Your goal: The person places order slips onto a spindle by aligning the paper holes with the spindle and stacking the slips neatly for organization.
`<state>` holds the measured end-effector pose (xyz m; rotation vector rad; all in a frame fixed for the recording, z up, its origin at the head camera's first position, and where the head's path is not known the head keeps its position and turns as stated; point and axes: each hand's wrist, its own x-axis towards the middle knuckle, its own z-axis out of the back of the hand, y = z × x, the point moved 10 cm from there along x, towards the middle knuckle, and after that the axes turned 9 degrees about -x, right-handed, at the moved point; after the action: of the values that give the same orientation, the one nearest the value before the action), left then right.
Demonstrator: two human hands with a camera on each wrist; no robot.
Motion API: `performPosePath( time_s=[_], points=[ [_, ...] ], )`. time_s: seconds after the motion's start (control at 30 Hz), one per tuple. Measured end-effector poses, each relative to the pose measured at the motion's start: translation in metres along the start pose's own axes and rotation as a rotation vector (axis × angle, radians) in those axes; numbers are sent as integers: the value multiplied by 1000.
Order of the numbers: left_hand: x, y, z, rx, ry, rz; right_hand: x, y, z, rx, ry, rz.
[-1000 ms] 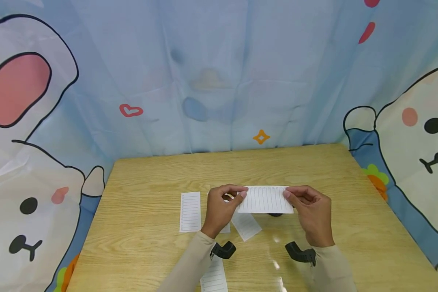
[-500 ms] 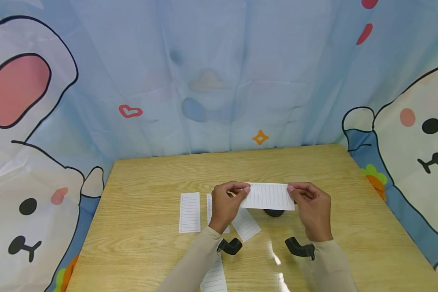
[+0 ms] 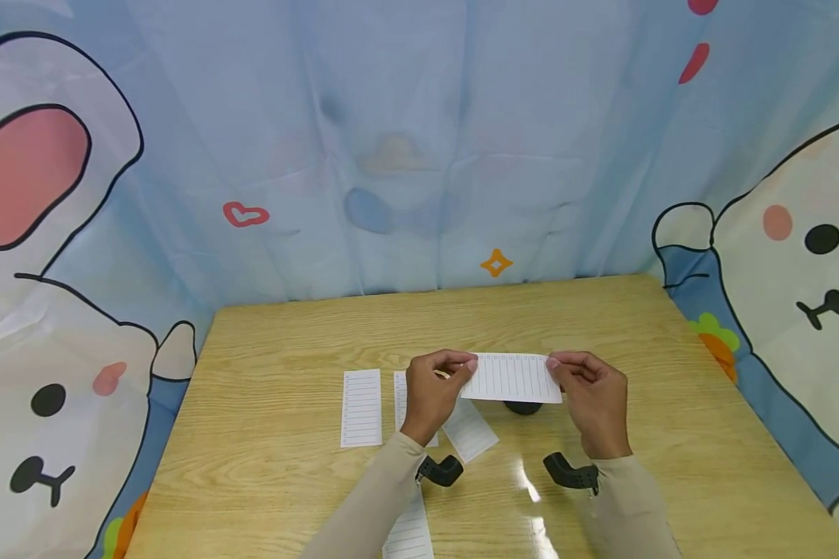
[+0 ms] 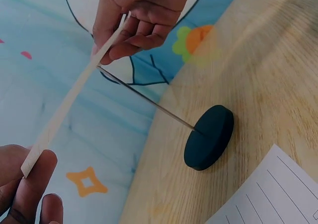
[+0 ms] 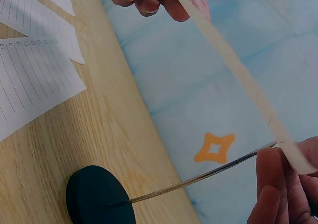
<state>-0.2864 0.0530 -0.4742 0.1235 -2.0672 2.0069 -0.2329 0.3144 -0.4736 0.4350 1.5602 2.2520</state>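
Lying behind the black base (image 3: pixel 523 407), the table's back edge (image 3: pixel 433 296) is seen, and wide wood (image 3: pixel 692 404) is spread to the base's right. Loose cards (image 3: pixel 360 407) are laid to its left. Over the base, a white card (image 3: pixel 512 377) with thin lines is pinched at its ends by the left hand (image 3: pixel 433 394) and right hand (image 3: pixel 596 407).

The head view is brightly lit, with white glare streaked on the surface (image 3: pixel 266 497); the wrist views are dimmer, soft shadows being cast.
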Motion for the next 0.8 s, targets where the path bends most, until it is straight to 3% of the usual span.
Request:
performPosePath(
  time_s=[0.8],
  points=[
    [-1,9,-1,23,-13,23,2,-9,-3,93,10,-24]
  ],
)
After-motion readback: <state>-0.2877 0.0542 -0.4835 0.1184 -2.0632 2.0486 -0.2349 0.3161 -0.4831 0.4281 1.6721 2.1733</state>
